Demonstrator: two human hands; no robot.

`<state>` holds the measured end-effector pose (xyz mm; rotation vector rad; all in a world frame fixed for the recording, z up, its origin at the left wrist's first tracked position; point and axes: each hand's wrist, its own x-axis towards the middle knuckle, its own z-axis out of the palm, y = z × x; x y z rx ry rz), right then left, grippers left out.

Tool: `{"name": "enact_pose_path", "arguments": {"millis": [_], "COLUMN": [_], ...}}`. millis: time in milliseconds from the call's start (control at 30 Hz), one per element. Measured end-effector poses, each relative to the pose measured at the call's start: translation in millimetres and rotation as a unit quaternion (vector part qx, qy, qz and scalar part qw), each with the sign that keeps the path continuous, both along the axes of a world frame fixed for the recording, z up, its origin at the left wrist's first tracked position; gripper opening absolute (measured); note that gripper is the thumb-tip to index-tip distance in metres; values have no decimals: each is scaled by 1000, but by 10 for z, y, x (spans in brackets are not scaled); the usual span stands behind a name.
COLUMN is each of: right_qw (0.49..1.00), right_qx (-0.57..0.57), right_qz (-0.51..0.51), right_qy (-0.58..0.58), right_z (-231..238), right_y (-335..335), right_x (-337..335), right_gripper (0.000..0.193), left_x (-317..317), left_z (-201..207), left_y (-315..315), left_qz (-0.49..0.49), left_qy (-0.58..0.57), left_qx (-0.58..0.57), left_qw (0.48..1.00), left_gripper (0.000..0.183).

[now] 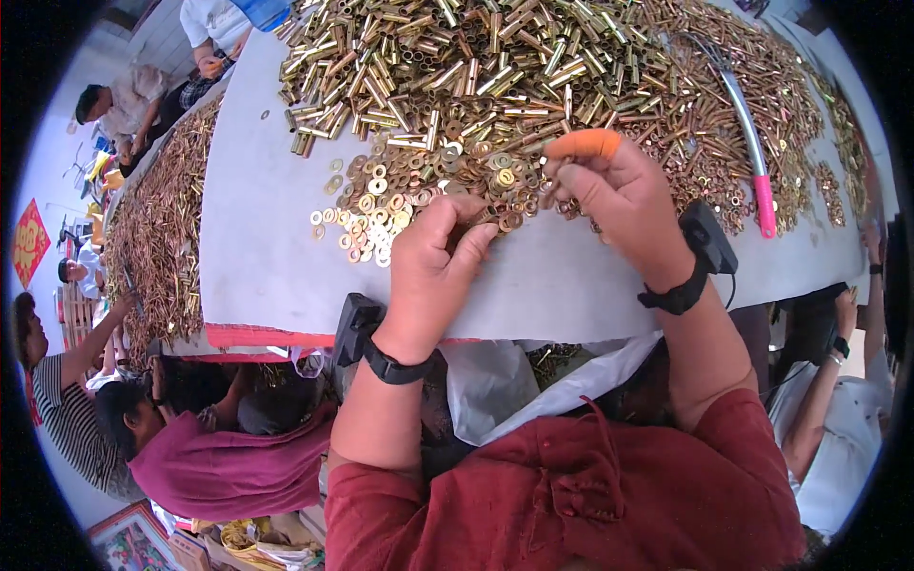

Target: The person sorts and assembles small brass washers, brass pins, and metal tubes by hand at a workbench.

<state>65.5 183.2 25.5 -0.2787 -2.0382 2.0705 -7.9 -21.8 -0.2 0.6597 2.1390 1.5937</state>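
While washers (428,176) lie at L hand (428,255) fingertips, R hand (624,195) curls nearby.

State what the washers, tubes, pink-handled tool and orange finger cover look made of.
Washers: metal, perhaps brass or plated, with a yellowish shine.
Tubes: metal, probably plated, with golden glints.
Pink-handled tool: shiny metal shaft, reflecting brightly; handle perhaps plastic, evenly coloured.
Orange finger cover: possibly rubber or tape, matte and close-fitting.

Tubes (433,57) at top centre are gold, washers (377,187) below gold to brown; the handle (764,205) upper right is pink, the shirt (81,419) lower left striped dark and pale.
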Motion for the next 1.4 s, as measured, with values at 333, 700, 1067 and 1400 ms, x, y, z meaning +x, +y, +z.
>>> {"name": "enact_pose_path", "arguments": {"millis": [333,700,1067,1400], "right_qw": [998,959,957,995], "right_qx": [2,276,275,40], "right_qz": [6,51,81,94], "right_qy": [59,33,38,1], "right_z": [-86,-222,-221,-123], "right_y": [-232,-372,-366,-445], "right_x": [63,65,9,139], "right_gripper": [21,37,47,68], "left_x": [-31,-47,-134,-10], "left_z": [71,48,23,7], "left_y": [9,-42,-125,-170], "left_qz": [16,-11,-72,-85], "left_qy": [232,218,256,-224], "left_qx": [17,21,11,196], "left_qw": [972,976,964,951], "left_gripper": [17,18,19,18]}}
